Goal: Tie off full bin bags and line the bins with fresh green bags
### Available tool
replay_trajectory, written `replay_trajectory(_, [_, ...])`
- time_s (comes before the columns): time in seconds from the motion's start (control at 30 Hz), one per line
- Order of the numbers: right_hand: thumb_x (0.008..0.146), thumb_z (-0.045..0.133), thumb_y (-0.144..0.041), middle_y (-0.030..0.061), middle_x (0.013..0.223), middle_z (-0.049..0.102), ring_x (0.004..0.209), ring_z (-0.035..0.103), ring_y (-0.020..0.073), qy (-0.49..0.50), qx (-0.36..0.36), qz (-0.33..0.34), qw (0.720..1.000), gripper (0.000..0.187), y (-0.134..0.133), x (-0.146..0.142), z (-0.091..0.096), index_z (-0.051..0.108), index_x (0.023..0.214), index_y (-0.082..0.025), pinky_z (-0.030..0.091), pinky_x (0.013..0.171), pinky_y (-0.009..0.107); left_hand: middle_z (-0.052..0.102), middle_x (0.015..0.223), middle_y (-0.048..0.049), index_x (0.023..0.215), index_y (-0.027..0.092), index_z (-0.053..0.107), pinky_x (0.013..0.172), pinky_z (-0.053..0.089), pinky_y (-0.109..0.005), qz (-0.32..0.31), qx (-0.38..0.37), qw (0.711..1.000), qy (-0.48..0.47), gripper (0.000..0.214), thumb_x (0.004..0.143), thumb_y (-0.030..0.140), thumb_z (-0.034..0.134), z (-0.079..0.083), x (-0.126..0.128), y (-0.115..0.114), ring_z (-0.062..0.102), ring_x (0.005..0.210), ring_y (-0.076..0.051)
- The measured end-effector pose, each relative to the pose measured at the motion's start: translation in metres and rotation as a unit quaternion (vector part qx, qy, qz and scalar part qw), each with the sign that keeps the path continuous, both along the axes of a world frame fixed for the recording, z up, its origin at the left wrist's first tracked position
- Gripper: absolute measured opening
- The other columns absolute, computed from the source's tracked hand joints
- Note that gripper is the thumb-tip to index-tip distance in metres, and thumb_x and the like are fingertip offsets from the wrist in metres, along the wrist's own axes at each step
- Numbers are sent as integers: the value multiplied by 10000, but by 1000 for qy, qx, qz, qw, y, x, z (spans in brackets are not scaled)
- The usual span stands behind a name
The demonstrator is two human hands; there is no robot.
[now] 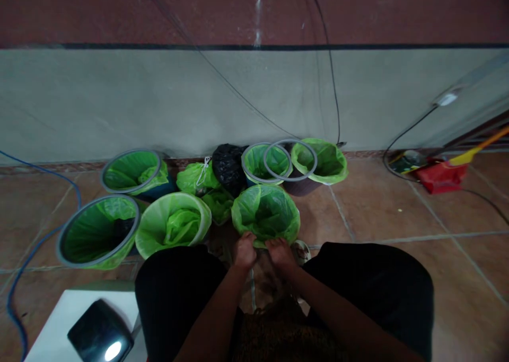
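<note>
Between my knees stands a waste bin lined with a green plastic bag (265, 213), the bag folded out over the rim. My left hand (244, 250) grips the near edge of the bag, its fingers curled over the rim. Just to the right, my right hand (280, 252) is closed on the same edge. Behind this bin is another lined bin with a grey ring (243, 163) on its rim. A loose grey ring (314, 166) rests across it and the lined bin (326, 160) to its right.
More lined bins, a white-rimmed one (204, 224) and two grey-ringed ones (137, 224), stand left. Tied green (194, 179) and black bags (228, 168) lie by the wall. A dark device (99, 330) sits on a white surface (51, 325). Right are a red dustpan (441, 177) and cable (397, 134).
</note>
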State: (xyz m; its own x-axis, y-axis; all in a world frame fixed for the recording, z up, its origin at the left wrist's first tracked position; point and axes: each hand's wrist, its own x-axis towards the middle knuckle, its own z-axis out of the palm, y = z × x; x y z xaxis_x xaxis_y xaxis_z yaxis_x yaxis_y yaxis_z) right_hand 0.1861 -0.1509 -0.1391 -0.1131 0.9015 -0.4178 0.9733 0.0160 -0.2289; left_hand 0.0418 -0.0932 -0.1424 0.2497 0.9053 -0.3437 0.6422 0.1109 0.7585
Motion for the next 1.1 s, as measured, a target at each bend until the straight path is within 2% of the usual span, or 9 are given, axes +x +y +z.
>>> replay_trajectory(0.1, [934,401,-109,146,1142,710,1079,633,280,-9,-7,-52,999,364,-1,-24,-3,690,1144,-176,419,993,413,700,1175,-131,960,158,740,1017,490,-342,-19,53,998,-11,478,635,-73,477,0,-9,2,662,1109,-238])
replay_trajectory(0.23, [918,444,-116,148,1158,709,1078,640,286,30,-3,-99,995,382,-6,-59,0,657,1227,-186,446,941,416,723,1160,-137,927,150,752,1035,492,-410,63,82,995,-11,483,624,-72,448,5,-18,10,677,1107,-261])
replay_trajectory(0.37, [899,578,-300,159,1233,677,1123,617,305,112,59,-130,983,453,-1,-59,14,584,1322,-139,460,950,419,754,1085,-106,821,164,748,1044,483,-435,141,124,982,12,390,644,-31,461,20,-22,17,691,1075,-257])
replay_trajectory(0.53, [960,475,-289,145,1181,694,1118,620,246,184,220,-175,942,329,69,-9,33,650,1188,-129,462,988,362,756,1070,-103,955,174,747,1014,492,-410,266,171,948,42,312,821,119,471,43,-21,39,694,1051,-250])
replay_trajectory(0.63, [965,453,-260,166,1186,692,1139,616,259,135,235,-191,943,333,127,21,34,666,1174,-111,430,1041,373,742,1107,-132,1178,138,681,964,514,-366,309,147,938,59,363,923,231,440,48,-15,67,693,1048,-241])
replay_trajectory(0.73, [947,512,-280,196,1232,670,1224,578,302,64,186,-215,957,359,167,43,22,649,1232,-111,411,1060,406,701,1202,-187,1267,84,623,967,501,-332,257,60,957,117,414,979,278,398,41,-5,100,667,1130,-244])
replay_trajectory(0.83, [919,558,-271,201,1205,687,1221,590,313,35,148,-230,961,333,179,63,0,672,1190,-115,423,1048,416,692,1228,-192,1272,92,623,955,496,-322,170,-23,972,159,401,991,279,407,27,5,119,661,1147,-247])
replay_trajectory(0.93, [873,587,-247,143,1087,742,1085,664,275,93,166,-238,952,227,172,81,-22,721,1044,-182,484,966,382,724,1183,-146,1250,142,648,939,492,-297,115,-33,981,155,366,993,277,425,10,10,117,684,1097,-227])
replay_trajectory(1.1, [783,621,-276,50,932,770,896,705,226,237,223,-303,896,137,158,97,-39,725,867,-245,537,838,341,737,1155,-130,1293,165,620,924,492,-302,72,2,982,177,363,983,280,471,-10,1,96,704,1037,-226])
